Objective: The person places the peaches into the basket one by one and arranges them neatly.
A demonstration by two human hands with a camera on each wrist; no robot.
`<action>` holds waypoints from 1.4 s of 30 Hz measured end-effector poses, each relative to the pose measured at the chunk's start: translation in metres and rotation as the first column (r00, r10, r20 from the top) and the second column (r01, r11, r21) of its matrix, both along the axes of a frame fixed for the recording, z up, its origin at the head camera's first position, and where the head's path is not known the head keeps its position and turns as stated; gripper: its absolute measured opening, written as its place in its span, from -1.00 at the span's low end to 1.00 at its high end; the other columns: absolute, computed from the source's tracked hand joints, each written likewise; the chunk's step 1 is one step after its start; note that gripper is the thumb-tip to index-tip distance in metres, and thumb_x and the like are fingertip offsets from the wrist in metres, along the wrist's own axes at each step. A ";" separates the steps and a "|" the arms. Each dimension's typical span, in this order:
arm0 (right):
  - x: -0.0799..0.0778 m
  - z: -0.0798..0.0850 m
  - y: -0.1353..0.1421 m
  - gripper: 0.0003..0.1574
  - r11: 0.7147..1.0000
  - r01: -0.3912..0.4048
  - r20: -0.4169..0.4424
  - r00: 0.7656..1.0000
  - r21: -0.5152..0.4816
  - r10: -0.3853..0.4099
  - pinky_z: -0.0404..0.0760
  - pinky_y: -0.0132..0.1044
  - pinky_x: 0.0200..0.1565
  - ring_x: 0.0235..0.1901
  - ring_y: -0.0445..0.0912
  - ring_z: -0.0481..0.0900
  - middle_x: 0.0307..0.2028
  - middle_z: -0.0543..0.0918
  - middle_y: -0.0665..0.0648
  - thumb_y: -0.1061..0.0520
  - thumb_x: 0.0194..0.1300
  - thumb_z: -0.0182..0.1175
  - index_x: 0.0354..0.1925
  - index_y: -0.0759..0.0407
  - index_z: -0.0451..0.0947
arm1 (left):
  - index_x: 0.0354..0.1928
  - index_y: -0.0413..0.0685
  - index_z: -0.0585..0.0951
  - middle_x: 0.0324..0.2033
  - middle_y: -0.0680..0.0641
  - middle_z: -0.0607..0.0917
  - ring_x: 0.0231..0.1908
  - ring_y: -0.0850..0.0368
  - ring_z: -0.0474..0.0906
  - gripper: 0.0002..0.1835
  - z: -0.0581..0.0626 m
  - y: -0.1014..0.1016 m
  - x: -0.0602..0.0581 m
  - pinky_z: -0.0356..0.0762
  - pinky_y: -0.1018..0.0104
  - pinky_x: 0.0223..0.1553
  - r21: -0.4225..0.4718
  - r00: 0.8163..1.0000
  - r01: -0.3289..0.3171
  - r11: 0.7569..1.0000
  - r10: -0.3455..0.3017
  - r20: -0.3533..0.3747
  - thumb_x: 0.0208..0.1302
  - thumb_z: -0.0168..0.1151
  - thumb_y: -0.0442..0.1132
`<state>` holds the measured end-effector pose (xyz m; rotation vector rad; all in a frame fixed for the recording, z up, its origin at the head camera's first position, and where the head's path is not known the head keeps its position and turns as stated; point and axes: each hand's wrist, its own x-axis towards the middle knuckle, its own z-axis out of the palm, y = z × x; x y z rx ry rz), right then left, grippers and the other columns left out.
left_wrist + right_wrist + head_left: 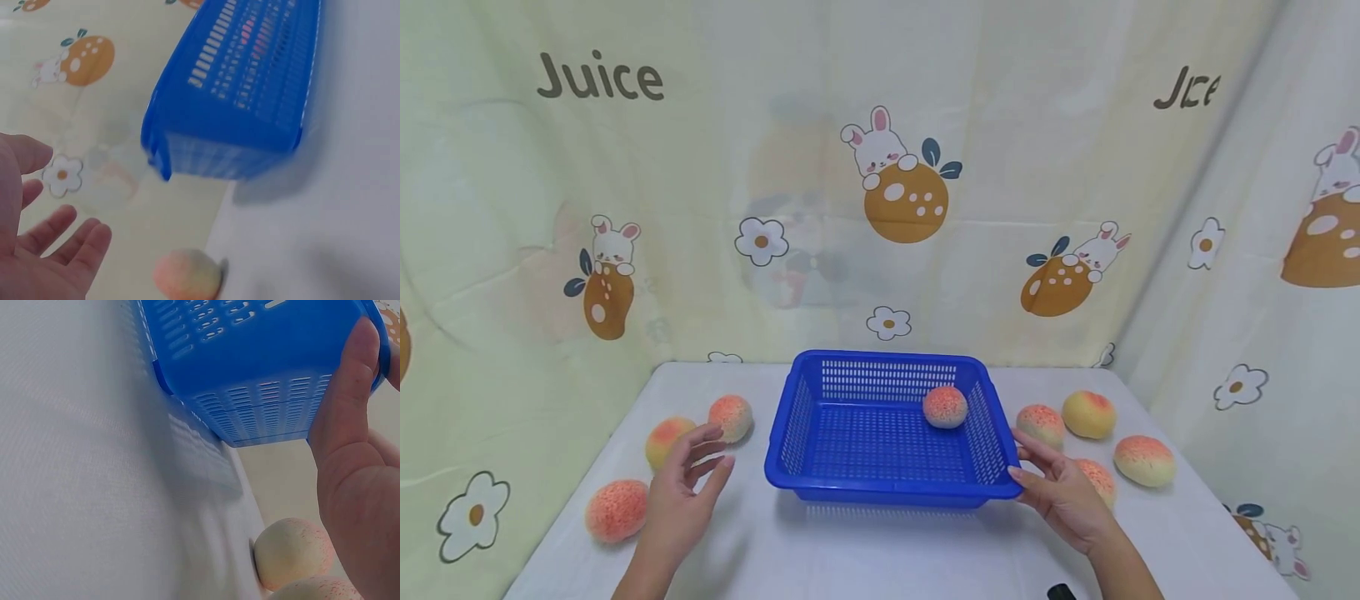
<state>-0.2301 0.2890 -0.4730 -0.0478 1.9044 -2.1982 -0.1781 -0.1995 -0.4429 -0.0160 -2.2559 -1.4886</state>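
A blue plastic basket [891, 486] with slotted walls is at the middle of the white table, a shadow beneath its front edge. Inside it, toward the back right, lies one pink-and-cream toy peach [945, 407]. My right hand [1067, 504] pinches the basket's right front corner, the thumb [361, 350] on the rim. Apart from the basket, to its left, my left hand [683, 492] is held in the air with fingers spread and nothing in it. Close by that hand are a pink peach [732, 417], a yellow-orange one [667, 439] and a redder one [617, 511].
Several more peaches lie right of the basket, among them a yellow one [1089, 414] and a pink-topped one [1145, 461]. A small black object [1061, 592] shows at the bottom edge. A printed curtain [805, 192] hangs behind and beside the table.
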 end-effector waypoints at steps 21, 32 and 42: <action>0.000 -0.001 0.001 -0.08 1.000 -0.001 0.005 1.000 -0.007 0.001 0.72 -0.22 0.08 -0.02 -0.15 0.70 0.09 0.48 0.01 0.23 0.47 0.22 0.62 0.09 0.03 | 0.29 -0.12 0.52 0.16 0.12 0.54 0.03 0.73 0.34 -0.52 -0.010 -0.066 0.007 0.34 0.89 0.00 -0.042 0.956 -0.285 0.958 0.287 0.061 0.36 0.37 -0.24; 0.000 -0.003 0.003 -0.11 0.999 -0.019 -0.015 1.000 -0.027 0.019 0.72 -0.23 0.08 -0.03 -0.16 0.70 0.09 0.48 0.00 0.25 0.49 0.18 0.62 0.10 0.03 | 0.37 -0.04 0.48 0.38 -0.20 0.44 0.42 -0.23 0.33 -0.49 -0.014 -0.093 0.009 0.30 0.14 0.49 -0.133 0.902 -0.338 0.932 0.361 0.238 0.44 0.26 -0.12; 0.000 -0.003 0.003 -0.10 0.999 -0.018 -0.010 1.000 -0.036 0.018 0.71 -0.22 0.10 -0.02 -0.16 0.69 0.08 0.49 0.00 0.23 0.48 0.20 0.62 0.09 0.04 | 0.45 -0.12 0.38 0.44 -0.33 0.31 0.45 -0.37 0.19 -0.36 -0.024 -0.107 0.006 0.22 -0.27 0.43 -0.112 0.866 -0.324 0.939 0.343 0.365 0.40 0.28 -0.11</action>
